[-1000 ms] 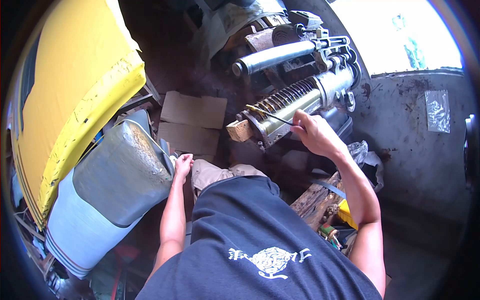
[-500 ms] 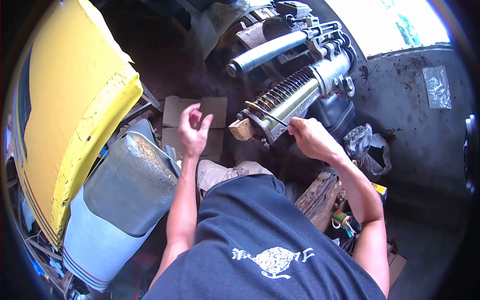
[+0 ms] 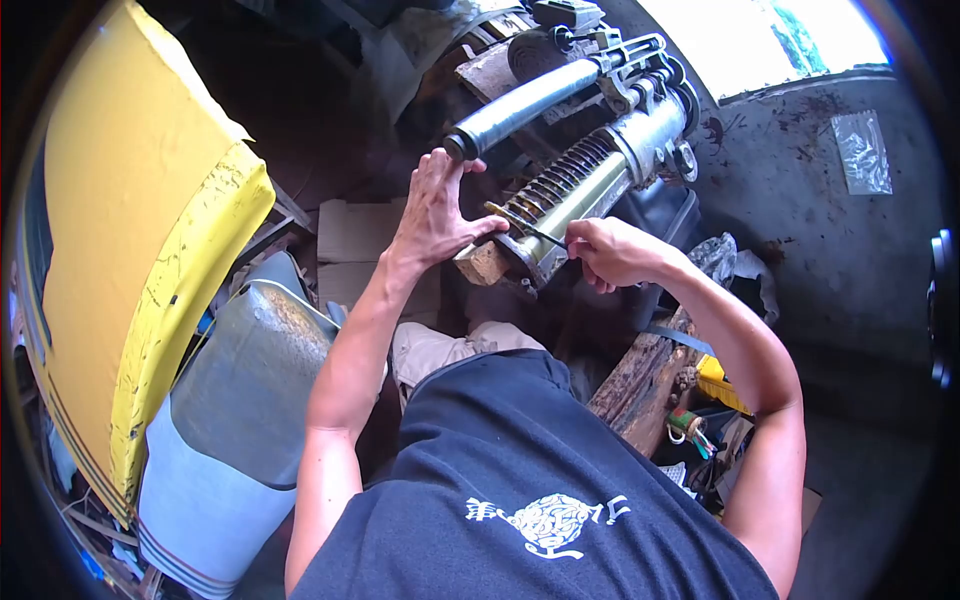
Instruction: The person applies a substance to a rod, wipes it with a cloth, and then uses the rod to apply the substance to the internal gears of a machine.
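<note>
A metal assembly with a coil spring (image 3: 568, 182) and a silver cylinder (image 3: 525, 105) stands in front of me. My left hand (image 3: 440, 210) has its fingers spread, thumb at the spring's lower end and fingertips by the cylinder's dark end. My right hand (image 3: 612, 252) is closed round the end of a thin dark rod (image 3: 535, 232), which reaches across the assembly's near end. A wooden block (image 3: 482, 265) sits at that end, below the rod. What the rod's far tip touches is hard to make out.
A yellow padded panel (image 3: 150, 250) and a grey and light blue cover (image 3: 235, 400) lie to the left. Rough timber (image 3: 645, 390), a yellow item (image 3: 722, 385) and a plastic bag (image 3: 712, 258) are at the right. A small clear packet (image 3: 862, 152) hangs on the wall.
My left hand has moved right and up to the assembly, its fingers now spread. The right hand keeps the rod, with its fingers turned lower. The view has shifted slightly.
</note>
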